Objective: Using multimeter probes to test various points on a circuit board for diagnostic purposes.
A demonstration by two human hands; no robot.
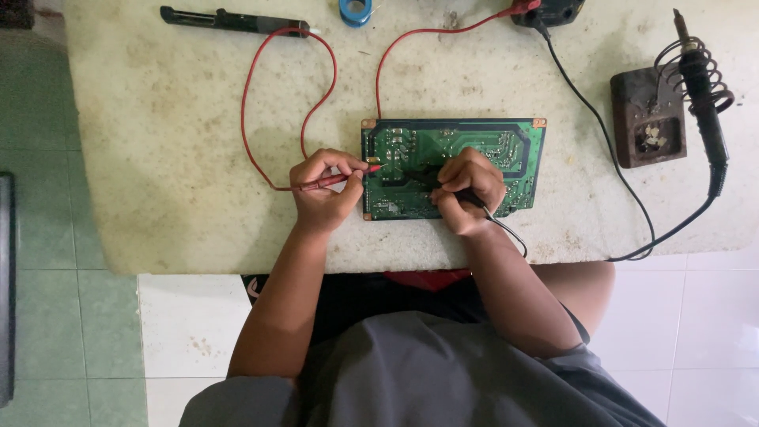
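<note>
The left hand [324, 186] pinches a red probe [336, 180], its tip at the left edge of the green board [451, 146] lying on the desk [174, 158]. The right hand [468, 190] grips a black probe [443, 183], whose tip is hidden under the fingers. The meter [549, 9] is cut off at the top edge. A soldering iron [700, 79] rests on its stand [647, 117] to the right.

A pale, stained stone worktop [158, 158] fills the upper view, its near edge rough and worn. Below it, the floor has pale green tiles [71, 316] on the left, white tiles [711, 332] on the right, in soft, even light
</note>
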